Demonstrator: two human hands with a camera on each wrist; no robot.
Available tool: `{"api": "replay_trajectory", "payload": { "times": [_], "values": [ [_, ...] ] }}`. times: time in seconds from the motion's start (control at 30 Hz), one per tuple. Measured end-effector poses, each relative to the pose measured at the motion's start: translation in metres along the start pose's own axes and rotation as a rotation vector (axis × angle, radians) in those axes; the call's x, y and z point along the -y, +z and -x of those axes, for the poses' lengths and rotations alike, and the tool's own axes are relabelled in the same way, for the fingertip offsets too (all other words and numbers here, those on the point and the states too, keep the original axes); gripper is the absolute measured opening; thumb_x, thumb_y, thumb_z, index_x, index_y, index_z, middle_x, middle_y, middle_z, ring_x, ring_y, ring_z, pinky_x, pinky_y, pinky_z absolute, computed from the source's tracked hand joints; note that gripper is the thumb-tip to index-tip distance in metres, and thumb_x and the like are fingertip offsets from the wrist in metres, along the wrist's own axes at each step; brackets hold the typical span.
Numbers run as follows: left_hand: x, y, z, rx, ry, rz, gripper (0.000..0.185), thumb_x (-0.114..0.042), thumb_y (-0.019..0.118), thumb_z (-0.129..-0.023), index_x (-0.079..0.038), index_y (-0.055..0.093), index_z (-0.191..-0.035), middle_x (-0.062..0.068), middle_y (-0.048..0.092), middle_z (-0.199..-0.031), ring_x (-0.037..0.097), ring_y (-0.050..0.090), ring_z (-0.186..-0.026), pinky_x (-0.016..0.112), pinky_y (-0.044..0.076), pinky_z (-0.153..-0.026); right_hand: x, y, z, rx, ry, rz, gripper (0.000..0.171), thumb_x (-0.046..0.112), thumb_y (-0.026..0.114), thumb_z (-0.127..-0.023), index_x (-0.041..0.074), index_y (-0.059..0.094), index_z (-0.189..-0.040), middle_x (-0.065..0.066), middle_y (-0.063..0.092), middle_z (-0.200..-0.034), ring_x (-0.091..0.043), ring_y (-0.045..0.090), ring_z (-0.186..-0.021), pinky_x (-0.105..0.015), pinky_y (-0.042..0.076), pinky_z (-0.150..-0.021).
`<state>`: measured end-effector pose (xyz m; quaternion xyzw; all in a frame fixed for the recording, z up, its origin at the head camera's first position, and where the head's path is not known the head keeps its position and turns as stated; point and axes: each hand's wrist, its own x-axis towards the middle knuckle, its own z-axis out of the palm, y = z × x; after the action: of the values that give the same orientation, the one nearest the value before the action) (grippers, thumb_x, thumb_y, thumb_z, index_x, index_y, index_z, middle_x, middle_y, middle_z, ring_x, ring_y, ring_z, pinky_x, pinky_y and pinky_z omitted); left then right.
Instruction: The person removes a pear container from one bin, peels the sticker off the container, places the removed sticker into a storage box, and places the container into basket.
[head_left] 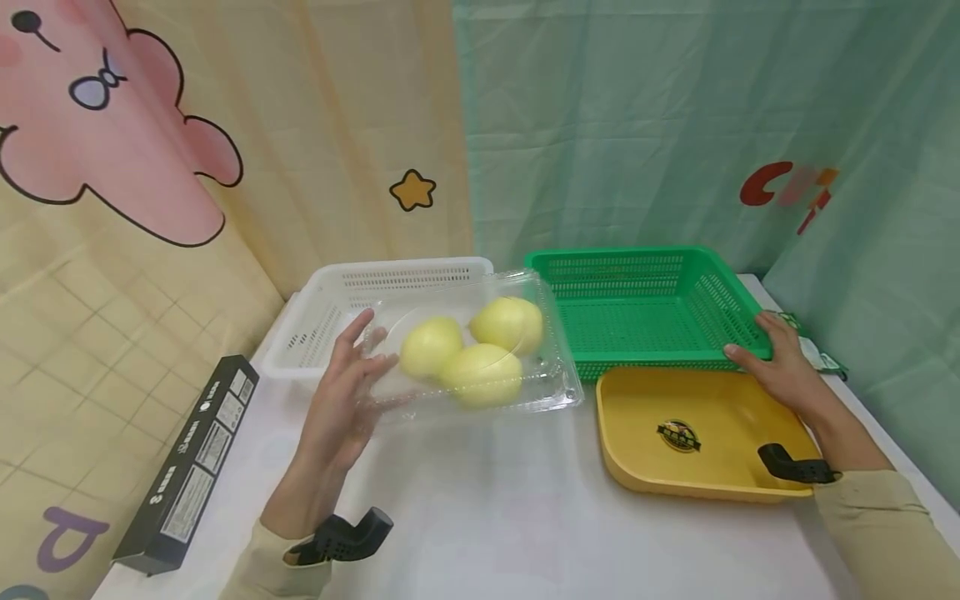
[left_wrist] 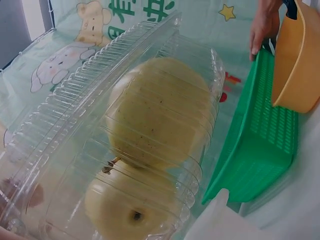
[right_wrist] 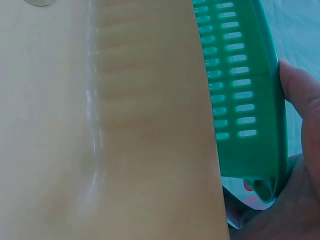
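From above, the left hand grasps the clear clamshell box of three pears over the white basket, while the right hand grips the green basket's corner, its wrist view showing only rim and thumb.

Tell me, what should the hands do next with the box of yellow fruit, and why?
Probably the left hand should carry the clear box a little to its right and lower it into the green basket. The box with three yellow fruits is held over the white basket, and the right hand already grips the green basket's corner, seemingly steadying it.
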<state>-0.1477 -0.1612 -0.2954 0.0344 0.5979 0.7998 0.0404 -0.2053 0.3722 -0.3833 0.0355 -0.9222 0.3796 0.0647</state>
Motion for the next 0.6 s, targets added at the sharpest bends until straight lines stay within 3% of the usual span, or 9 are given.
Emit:
{"api": "replay_trajectory", "payload": {
  "times": [0.2, 0.6],
  "values": [
    [0.002, 0.011, -0.019, 0.004, 0.008, 0.050, 0.061, -0.003, 0.041, -0.094, -0.030, 0.025, -0.146, 0.004, 0.008, -0.156, 0.029, 0.013, -0.144, 0.069, 0.035, -0.097, 0.000, -0.002, -0.001, 0.007, -0.003, 0.016, 0.082, 0.036, 0.047, -0.097, -0.006, -0.003, -0.148, -0.032, -0.013, -0.153, -0.059, -0.004, -0.136, -0.076, 0.006, -0.101],
    [0.006, 0.039, -0.050, -0.013, 0.034, 0.039, 0.059, -0.007, 0.046, -0.092, -0.033, 0.032, -0.144, 0.004, 0.012, -0.156, 0.031, 0.017, -0.142, 0.074, 0.033, -0.094, 0.001, -0.001, 0.000, 0.004, -0.014, 0.019, 0.081, 0.033, 0.047, -0.097, -0.007, -0.002, -0.148, -0.034, -0.012, -0.152, -0.059, -0.004, -0.136, -0.076, 0.006, -0.101]
  ]
}}
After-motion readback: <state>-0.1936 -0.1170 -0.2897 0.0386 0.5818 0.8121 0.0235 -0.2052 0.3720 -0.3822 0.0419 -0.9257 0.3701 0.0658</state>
